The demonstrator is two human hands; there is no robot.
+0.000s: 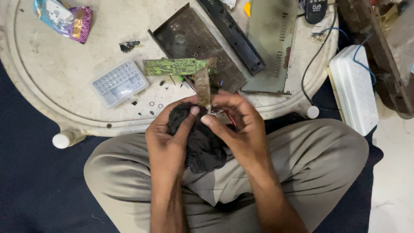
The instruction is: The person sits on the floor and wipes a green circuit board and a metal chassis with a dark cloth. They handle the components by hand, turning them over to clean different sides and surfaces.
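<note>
Over a cross-legged lap, at the edge of a round white table (56, 77), the left hand (166, 140) bunches a black cloth (202, 144) with fingers curled tight. The right hand (239, 129) pinches a narrow brown circuit strip (202, 88) upright against the cloth, near a green circuit board (172, 66) and a clear screwdriver-bit case (119, 83).

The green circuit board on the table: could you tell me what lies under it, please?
The green circuit board has its right end over a dark metal chassis plate, its left end over the round table. Small screws and bits lie beside it; anything directly beneath is covered.
</note>
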